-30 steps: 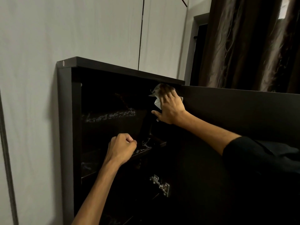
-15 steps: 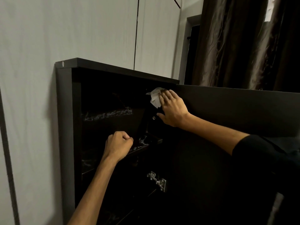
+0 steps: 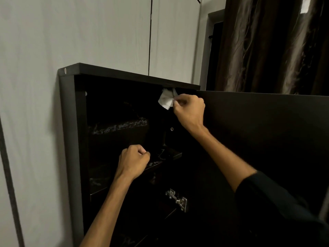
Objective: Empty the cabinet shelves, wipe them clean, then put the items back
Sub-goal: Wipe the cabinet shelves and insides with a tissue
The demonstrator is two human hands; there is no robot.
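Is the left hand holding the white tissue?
No, the left hand is a bare fist by the shelf; the right hand pinches the tissue.

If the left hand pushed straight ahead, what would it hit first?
Probably the front edge of the shelf: the fisted left hand sits just before it, pointing into the cabinet. Depth is unclear.

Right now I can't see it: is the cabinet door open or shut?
Open. The cabinet door swings out to the right, baring a shelf and hinge inside.
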